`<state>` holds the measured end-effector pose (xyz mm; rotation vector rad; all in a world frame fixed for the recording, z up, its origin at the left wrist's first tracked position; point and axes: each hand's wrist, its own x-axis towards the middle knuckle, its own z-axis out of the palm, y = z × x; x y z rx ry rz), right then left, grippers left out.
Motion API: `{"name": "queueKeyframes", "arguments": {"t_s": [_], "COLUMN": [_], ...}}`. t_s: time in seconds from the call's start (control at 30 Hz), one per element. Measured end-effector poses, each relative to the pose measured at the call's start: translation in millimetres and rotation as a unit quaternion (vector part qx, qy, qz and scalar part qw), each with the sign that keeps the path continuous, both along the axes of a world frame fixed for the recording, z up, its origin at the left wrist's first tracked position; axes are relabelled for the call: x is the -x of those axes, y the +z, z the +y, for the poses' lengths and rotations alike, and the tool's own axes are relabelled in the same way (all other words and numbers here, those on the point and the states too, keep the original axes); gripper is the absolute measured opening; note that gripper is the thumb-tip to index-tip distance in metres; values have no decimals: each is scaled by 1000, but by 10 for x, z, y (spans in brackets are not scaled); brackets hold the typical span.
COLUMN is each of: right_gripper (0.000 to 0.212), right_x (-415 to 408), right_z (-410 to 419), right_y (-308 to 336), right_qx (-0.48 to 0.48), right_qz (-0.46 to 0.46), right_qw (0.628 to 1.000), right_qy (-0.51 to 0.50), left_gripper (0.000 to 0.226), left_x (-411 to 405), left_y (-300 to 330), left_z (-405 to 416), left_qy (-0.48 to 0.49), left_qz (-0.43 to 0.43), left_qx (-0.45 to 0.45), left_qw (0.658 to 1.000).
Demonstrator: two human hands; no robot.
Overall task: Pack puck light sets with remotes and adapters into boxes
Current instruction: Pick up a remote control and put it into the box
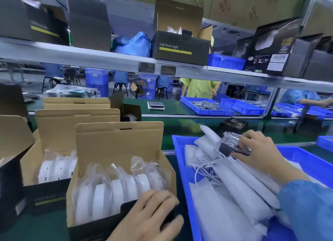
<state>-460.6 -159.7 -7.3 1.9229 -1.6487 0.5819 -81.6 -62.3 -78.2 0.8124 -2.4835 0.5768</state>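
An open cardboard box point(100, 170) stands in front of me, filled with several white puck lights point(117, 192) in clear bags. My left hand point(153, 213) grips the box's near right corner, fingers curled over its rim. In the blue bin point(182, 168) to the right lie white foam sleeves point(234, 186) and white cables. My right hand point(259, 150) pinches a dark item wrapped in clear plastic point(232, 144) at the far end of that bin.
Two more open boxes point(54, 150) with bagged puck lights stand to the left. A shelf above holds an LED Puck Light box point(180, 48). Across the green belt point(180, 109) sit blue trays point(207, 107) of parts and other people work.
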Motion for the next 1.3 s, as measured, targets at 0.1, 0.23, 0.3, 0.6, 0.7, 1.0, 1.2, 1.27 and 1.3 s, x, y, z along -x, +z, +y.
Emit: {"name": "queueKeyframes", "arguments": {"t_s": [0.1, 0.23, 0.3, 0.6, 0.7, 1.0, 1.2, 1.27, 1.3], "right_gripper": [51, 41, 34, 57, 64, 53, 26, 15, 11], "right_x": [65, 51, 47, 134, 143, 202, 316, 327, 323], "right_z": [-9, -39, -45, 21, 46, 24, 29, 60, 70], "right_y": [157, 210, 221, 164, 40, 48, 70, 95, 90], "right_qx": [-19, -25, -27, -110, -84, -167, -151, -136, -120], "right_qz": [91, 144, 162, -53, -201, -422, -410, -431, -444], "right_qw": [995, 985, 981, 992, 975, 888, 887, 877, 870], "right_qy": [47, 96, 104, -26, -49, -66, -149, -166, -178], "left_gripper": [58, 25, 21, 22, 22, 22, 47, 47, 38], "left_x": [-59, 32, 69, 84, 72, 99, -101, -107, -103], "left_y": [103, 62, 12, -37, -67, -17, 223, 200, 133], "left_z": [133, 115, 60, 15, 5, 29, 143, 40, 0], "left_qy": [125, -28, -45, -32, -37, -52, -51, -104, -82], "left_qz": [-44, 94, 157, 178, 176, 172, 45, 15, 42], "left_qx": [-41, -117, -106, -103, -122, -126, -239, -249, -234], "left_qw": [990, 988, 981, 978, 976, 976, 969, 963, 968]}}
